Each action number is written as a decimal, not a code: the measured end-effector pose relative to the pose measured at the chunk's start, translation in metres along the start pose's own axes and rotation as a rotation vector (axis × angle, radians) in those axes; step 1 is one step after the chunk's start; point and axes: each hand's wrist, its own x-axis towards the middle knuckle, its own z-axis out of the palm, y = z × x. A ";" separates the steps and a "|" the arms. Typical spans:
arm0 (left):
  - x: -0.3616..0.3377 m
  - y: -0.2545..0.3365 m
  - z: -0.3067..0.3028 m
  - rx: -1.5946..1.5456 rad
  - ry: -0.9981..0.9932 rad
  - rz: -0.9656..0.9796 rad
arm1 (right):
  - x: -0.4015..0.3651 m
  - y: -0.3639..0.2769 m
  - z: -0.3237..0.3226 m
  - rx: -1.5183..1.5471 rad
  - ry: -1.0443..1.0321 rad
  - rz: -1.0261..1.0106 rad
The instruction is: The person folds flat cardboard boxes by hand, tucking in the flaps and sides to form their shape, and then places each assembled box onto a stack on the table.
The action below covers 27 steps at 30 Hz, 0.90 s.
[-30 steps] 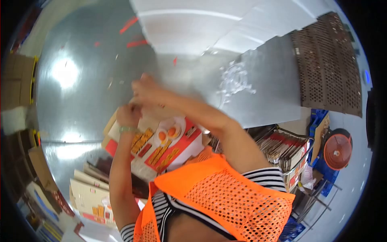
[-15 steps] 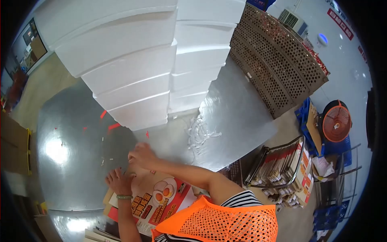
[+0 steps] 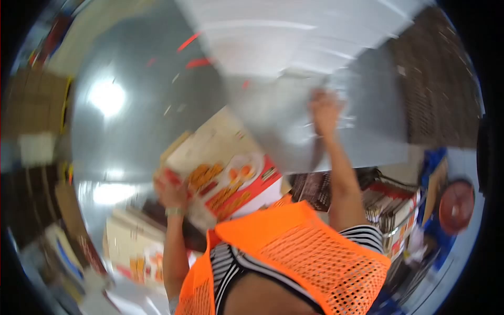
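A printed cardboard box point(image 3: 226, 163) with egg pictures and red panels lies tilted at the near edge of the metal table, against my orange vest. My left hand point(image 3: 172, 190) grips its left edge, with the fingers partly blurred. Farther off, my right hand point(image 3: 326, 111) is stretched out over the table among thin whitish strips point(image 3: 345, 122). Motion smears its fingers, so I cannot make out whether they hold a strip.
Stacked white foam boxes point(image 3: 252, 44) stand at the table's point(image 3: 131, 142) far side. Brown perforated crates point(image 3: 436, 84) rise at the right. Red tape pieces point(image 3: 198, 63) lie near the stack. More printed cartons point(image 3: 134, 241) sit lower left, others in a rack point(image 3: 394, 197) at right.
My right hand has left the box and reached right and forward to the strips. My left hand has moved to the box's left edge. The view has tipped downward.
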 end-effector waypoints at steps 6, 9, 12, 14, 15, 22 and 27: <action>-0.002 -0.024 -0.004 -0.366 0.020 -0.466 | 0.014 0.014 -0.005 0.003 0.288 -0.079; -0.019 0.003 -0.011 -0.413 -0.053 -0.557 | -0.013 -0.056 -0.013 0.571 0.119 -0.527; -0.043 0.004 0.001 -0.442 -0.109 -0.677 | -0.082 -0.156 -0.042 0.712 -0.082 -0.389; -0.039 -0.008 0.008 -0.629 -0.056 -0.679 | -0.065 -0.173 -0.046 0.779 -0.252 -0.265; -0.029 -0.024 0.022 -0.821 -0.018 -0.654 | -0.053 -0.185 -0.047 0.825 -0.416 -0.117; 0.053 -0.012 -0.123 -1.368 -0.177 -0.560 | 0.019 -0.182 -0.190 0.909 -0.176 -0.761; 0.009 -0.023 -0.175 -1.664 -0.594 -0.689 | -0.066 -0.141 -0.335 0.914 0.032 -1.089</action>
